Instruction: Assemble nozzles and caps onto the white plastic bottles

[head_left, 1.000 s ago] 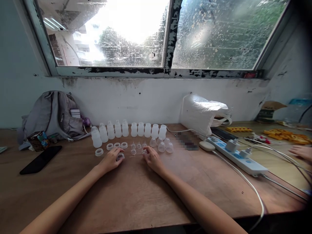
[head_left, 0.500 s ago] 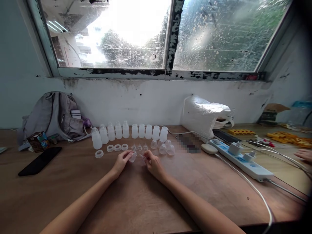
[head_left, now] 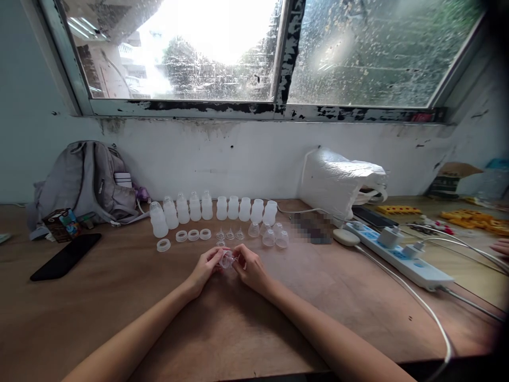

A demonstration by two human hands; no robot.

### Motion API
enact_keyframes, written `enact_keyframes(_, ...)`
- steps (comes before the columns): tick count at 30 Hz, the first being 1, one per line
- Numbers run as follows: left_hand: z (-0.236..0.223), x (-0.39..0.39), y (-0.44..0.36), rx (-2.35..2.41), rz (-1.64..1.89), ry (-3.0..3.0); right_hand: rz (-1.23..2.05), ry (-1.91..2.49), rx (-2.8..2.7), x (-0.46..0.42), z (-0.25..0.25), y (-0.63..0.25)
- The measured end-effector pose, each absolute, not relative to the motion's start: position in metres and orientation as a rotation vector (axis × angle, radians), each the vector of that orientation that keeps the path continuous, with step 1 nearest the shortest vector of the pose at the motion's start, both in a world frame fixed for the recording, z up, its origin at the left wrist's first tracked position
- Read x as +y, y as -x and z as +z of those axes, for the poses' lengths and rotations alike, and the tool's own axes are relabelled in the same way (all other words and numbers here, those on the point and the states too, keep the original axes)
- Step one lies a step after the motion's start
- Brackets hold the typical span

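My left hand [head_left: 207, 268] and my right hand [head_left: 248, 267] meet over the wooden table [head_left: 119, 307], fingers pinched together on one small clear plastic ring piece [head_left: 226, 259] held between them. Just beyond stand a row of several small translucent white bottles [head_left: 222, 208]. In front of the bottles lie several clear rings [head_left: 193, 235], small clear nipples [head_left: 229, 234] and clear dome caps [head_left: 272, 235].
A grey backpack [head_left: 85, 183] leans on the wall at the left, with a small carton [head_left: 61, 224] and a black phone [head_left: 66, 256] near it. At the right are a white plastic bag [head_left: 340, 180], a power strip [head_left: 397, 255] with cables, and another person's hand [head_left: 501, 246].
Both hands left the table parts and came together. The left lifted a clear ring, the right brought a small piece to it. The view tilted slightly down.
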State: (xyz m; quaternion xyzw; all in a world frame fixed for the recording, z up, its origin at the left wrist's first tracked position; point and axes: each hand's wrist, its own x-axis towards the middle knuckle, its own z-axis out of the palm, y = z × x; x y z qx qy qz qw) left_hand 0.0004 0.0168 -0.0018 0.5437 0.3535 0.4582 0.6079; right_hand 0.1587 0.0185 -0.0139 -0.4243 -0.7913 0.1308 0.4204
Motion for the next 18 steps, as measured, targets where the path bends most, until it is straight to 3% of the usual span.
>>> enact_keyframes(18,0.003,-0.002,-0.014,0.766,0.923,-1.232,0.284,1.160,-1.939,0.018,-0.014,-0.158)
